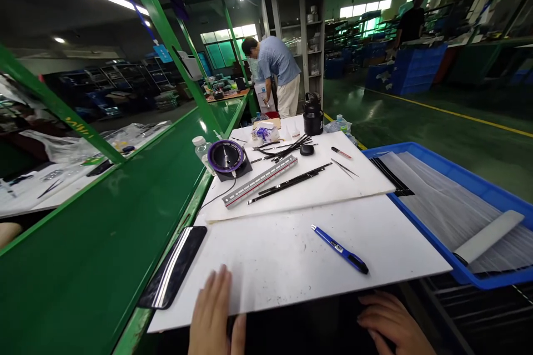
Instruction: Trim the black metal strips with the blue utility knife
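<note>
Left hand (212, 313) empty, palm down over the board's (266, 272) near-left edge — fingers straight and side by side, thumb apart. Right hand (393, 321) also empty, just off the front edge, fingers loosely bent and parted.

Cutter (340, 249) lies flat on the board between the hands, nearer the right and touching neither. Silver tip points far-left, black end near-right. Phone (175, 266) sits beyond the left hand, over the board's left edge, bright streaks reflected in its glossy face.

Labels: cutter has a small pale sticker, print too small to read. Flask (313, 116) carries white lettering, also unreadable. Yellow marks on the green post (81, 122) can't be made out.

Farther out, on the white pad (353, 177): grey rail (260, 182) with a red line, black strips (291, 181), tweezers (345, 168). Purple-rimmed fan (226, 156) at the left. Blue tray (499, 280) on the right holds clear film (445, 205) and a white roll (491, 237). Person (281, 69) in a blue shirt bends over in the background.
</note>
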`<state>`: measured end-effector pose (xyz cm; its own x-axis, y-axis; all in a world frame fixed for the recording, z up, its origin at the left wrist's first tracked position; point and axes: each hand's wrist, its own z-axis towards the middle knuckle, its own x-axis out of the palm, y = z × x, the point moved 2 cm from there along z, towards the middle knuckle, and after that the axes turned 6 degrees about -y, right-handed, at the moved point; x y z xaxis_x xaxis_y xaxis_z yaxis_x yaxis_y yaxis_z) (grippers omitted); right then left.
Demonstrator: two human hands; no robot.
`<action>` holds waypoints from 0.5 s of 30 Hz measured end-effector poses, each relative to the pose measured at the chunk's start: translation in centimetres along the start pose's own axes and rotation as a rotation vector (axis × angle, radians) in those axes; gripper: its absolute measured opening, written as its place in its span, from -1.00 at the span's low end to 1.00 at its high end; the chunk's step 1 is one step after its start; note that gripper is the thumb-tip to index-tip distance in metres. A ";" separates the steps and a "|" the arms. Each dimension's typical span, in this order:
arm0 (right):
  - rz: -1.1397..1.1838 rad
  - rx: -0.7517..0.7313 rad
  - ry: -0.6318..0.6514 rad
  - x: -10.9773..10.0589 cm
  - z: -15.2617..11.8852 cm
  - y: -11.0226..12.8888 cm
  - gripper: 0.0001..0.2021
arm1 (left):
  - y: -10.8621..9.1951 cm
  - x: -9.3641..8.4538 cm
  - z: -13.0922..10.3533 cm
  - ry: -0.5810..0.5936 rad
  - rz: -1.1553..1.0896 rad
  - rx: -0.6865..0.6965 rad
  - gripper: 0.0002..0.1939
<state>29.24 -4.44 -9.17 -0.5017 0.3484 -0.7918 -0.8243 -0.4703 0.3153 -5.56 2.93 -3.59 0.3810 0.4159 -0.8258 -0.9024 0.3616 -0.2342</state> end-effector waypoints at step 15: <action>0.065 0.005 -0.058 1.3 -1.1 -0.9 -0.74 | -3.4 3.1 7.1 0.362 0.121 0.388 -0.10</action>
<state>29.61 -4.46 -11.02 -0.5684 0.3639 -0.7379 -0.7908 -0.4891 0.3680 0.18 8.96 -1.71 0.1232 0.1847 -0.9750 -0.7693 0.6384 0.0237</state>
